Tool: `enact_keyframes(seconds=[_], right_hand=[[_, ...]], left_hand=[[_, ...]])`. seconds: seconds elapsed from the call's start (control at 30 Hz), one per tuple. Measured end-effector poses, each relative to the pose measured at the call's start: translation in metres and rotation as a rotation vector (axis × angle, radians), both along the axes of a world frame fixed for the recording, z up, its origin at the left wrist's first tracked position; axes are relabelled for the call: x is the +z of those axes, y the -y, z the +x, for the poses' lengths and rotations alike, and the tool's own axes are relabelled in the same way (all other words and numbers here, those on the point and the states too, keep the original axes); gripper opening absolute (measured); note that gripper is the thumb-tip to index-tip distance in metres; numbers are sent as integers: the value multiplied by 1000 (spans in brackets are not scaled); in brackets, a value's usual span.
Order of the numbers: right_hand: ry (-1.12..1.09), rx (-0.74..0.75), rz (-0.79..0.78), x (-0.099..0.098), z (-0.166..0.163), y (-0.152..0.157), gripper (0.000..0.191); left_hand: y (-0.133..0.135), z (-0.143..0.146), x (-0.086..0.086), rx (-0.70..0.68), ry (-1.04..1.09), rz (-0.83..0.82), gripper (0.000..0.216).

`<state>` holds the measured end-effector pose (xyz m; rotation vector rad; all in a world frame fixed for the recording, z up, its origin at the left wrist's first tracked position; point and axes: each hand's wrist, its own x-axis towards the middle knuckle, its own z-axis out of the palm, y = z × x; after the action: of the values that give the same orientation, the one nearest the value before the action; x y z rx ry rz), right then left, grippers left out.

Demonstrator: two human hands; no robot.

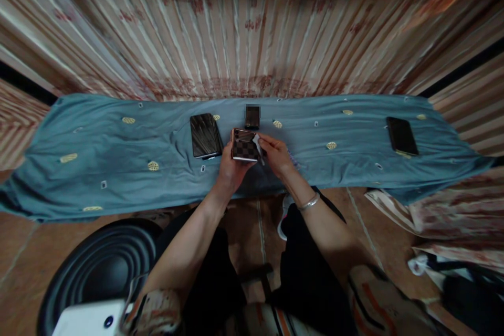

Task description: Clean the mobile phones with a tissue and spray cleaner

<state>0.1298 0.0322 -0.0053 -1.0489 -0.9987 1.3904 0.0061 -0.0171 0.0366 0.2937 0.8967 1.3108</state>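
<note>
My left hand (230,172) is wrapped round the lower left side of a phone (244,151) with a dark checkered back. Round camera lenses show at the phone's upper left. In a pinch, my right hand (277,156) has a small whitish strip (257,143), which lies against the phone's right edge or just over it; its exact kind is too small to make out. Just beyond the phone, a small dark square object (252,116) rests on the blue cloth (177,189). To the left of my hands is a black tablet-like device (206,135) with a glossy, reflecting surface.
A dark phone (401,136) lies near the cloth's right end. Pleated patterned curtains (220,37) hang behind the table. At lower left stand a round black ridged stool (102,262) and a white device (88,320). A dark bag-like item (472,294) is at lower right.
</note>
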Motion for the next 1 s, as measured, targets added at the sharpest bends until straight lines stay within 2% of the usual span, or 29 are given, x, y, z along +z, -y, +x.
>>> enact_keyframes(seconds=[0.13,0.3,0.4,0.53,0.67,0.83,1.0], right_hand=[[54,26,63,0,-2,6,30],[63,80,49,0,-2,12,24],[70,157,32,0,-1,14,23],[102,297,73,3,2,18,32],[252,405,177,5,4,21,43],[596,303,306,3,5,23,47],[904,213,514,3,5,29,47]], left_hand=[[-3,0,3,51,-18,-5,32],[-9,0,1,156,-8,-12,30],[-12,-5,-2,139,6,-7,32],[-15,-11,-2,93,-22,-4,34],[-18,-12,2,143,62,-9,47],[-20,-12,2,123,126,-33,48],[-21,-12,-3,135,127,-19,34]])
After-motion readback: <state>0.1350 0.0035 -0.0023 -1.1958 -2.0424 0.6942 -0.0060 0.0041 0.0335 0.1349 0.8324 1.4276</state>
